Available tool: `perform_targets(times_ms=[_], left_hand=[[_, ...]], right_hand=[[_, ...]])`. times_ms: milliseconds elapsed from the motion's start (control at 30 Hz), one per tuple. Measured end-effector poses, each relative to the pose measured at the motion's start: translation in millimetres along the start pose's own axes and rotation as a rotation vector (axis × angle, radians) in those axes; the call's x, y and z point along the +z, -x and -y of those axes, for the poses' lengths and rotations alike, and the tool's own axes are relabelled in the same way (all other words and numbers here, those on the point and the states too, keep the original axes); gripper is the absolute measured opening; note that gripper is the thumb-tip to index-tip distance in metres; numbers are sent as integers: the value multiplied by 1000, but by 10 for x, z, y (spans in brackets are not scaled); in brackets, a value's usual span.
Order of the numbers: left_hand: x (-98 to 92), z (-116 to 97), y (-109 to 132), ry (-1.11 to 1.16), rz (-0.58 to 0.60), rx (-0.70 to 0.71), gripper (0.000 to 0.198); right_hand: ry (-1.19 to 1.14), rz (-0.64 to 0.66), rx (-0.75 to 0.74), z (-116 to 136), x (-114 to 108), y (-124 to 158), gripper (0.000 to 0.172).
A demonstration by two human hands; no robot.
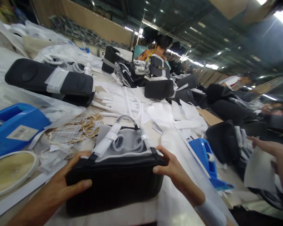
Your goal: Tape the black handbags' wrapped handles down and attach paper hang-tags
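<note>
Nearest the camera in the head view, a black bag is on or just above the tabletop, its long axis running left to right between the hands. The left hand has its grip round the left end, thumb on the near face; the right hand grips the upper right corner. Both touch it, so neither is nearer.

The near bag stood on the desk between the left hand and right hand. Left of it lay a heap of tags, then a tape dispenser with a dish before it. To the right (past a long sheet) sat a second dispenser. Behind the tags lay another bag.
</note>
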State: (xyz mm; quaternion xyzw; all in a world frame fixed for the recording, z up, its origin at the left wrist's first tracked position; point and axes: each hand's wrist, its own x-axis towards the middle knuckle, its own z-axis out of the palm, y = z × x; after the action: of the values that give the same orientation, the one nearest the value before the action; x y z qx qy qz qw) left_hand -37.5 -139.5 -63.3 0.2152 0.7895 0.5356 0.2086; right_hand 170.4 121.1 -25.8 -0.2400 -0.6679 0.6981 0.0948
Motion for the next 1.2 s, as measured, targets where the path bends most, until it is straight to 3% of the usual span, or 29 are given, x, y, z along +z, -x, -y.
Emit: perform_targets(times_ms=[133,200,300,467,667,867,1100,1200], left_hand=[[17,53,3,124,45,-137,70],[26,62,15,223,84,-214,70],[90,47,70,356,29,-315,69],[196,-58,138,428,-11,-361,71],[202,-137,144,461,2,-370,63],[334,-36,84,507,-151,-563,63],[368,35,41,436,-129,-550,54],[390,73,15,313,-152,-428,54]], right_hand=[[-8,-39,-10,-11,1,14,65],[-14,-35,-9,-48,12,30,57],[64,-89,-8,-147,38,57,32],[137,-128,11,-214,67,82,25],[-57,-62,41,-140,107,90,33],[-282,-165,100,-338,228,42,34],[-200,-261,101,-395,280,39,28],[-163,-303,88,-437,281,-5,29]])
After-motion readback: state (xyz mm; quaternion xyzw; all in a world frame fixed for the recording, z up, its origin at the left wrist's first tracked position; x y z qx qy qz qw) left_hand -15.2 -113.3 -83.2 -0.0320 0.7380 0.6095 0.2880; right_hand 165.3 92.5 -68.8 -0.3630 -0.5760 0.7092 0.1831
